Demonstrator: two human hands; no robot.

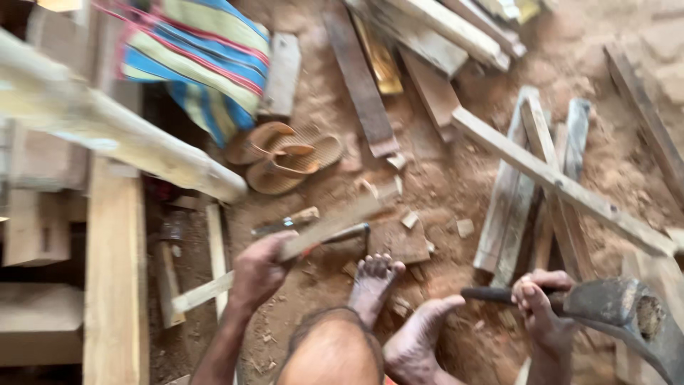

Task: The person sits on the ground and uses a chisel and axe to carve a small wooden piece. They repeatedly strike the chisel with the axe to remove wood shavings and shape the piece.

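Sawdust-covered floor [456, 178] holds offcuts; left hand [260, 271] clasps an uncut wooden strip [285, 251], right hand [540, 308] gripping the adze handle [491, 294], cutting apparently unstarted.

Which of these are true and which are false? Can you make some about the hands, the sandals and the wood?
1. The left hand grips a thin wooden strip. True.
2. The right hand is empty. False: it holds the dark handle of an axe-like tool.
3. A pair of brown sandals lies on the dirt ground. True.
4. The striped cloth bag lies beside the right hand. False: it is at the upper left, far from that hand.
5. The person wears shoes. False: both feet are bare.
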